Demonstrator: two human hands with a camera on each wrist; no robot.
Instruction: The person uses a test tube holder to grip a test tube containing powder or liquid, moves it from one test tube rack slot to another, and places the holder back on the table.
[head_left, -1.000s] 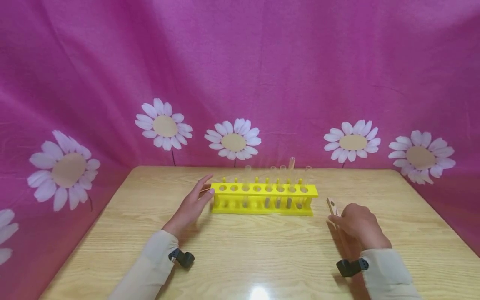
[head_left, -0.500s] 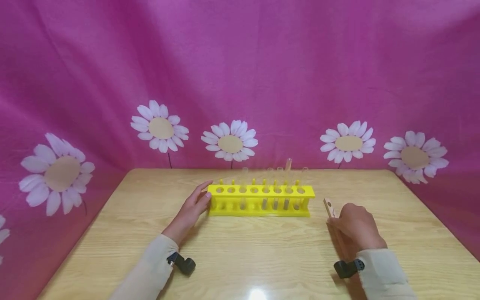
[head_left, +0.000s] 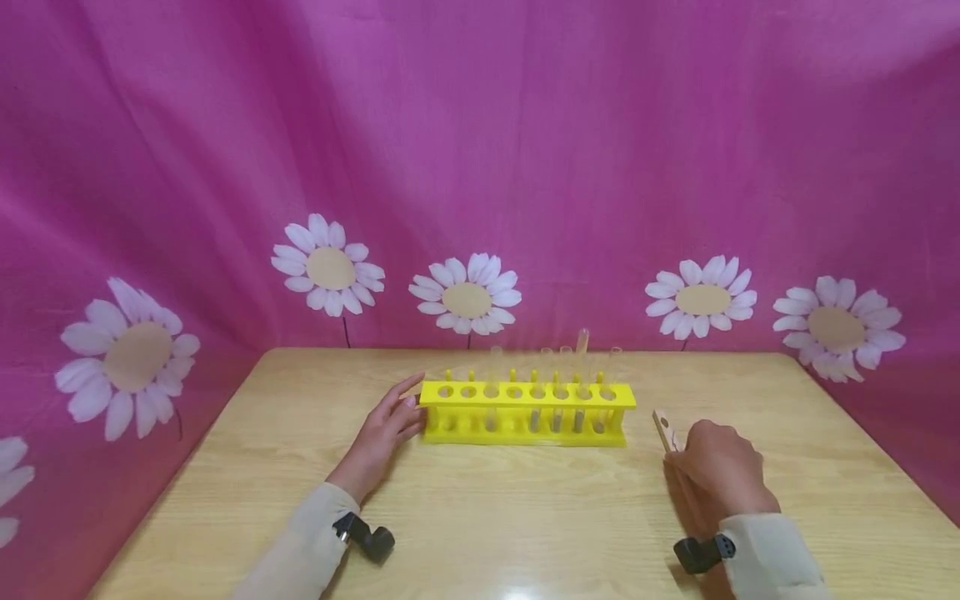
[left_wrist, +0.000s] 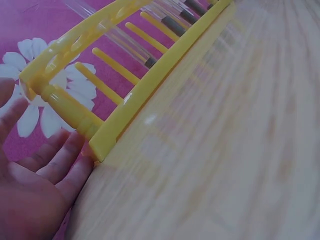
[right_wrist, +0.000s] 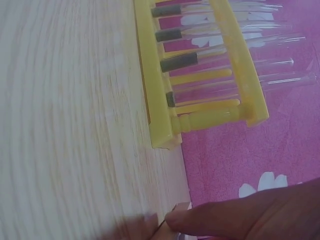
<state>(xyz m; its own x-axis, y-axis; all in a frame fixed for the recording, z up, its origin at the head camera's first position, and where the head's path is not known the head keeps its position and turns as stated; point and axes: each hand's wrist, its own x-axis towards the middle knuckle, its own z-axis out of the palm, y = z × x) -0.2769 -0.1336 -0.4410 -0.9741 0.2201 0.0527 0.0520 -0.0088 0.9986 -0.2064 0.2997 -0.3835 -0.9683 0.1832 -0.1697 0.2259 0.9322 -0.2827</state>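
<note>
The yellow rack (glass tubes stood within) was set on the bench, touched at one end by the left hand, fingers loosely extended; a wooden tool was pinched in the right hand.

The pale wood-grain table carries a yellow test-tube rack, standing upright toward its far edge.

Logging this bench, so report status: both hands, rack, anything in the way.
Left hand touching left end of yellow rack. Right hand gripping wooden clamp, clear of rack. Rack upright, glass tubes in it. No obstruction seen between clamp and rack.
</note>
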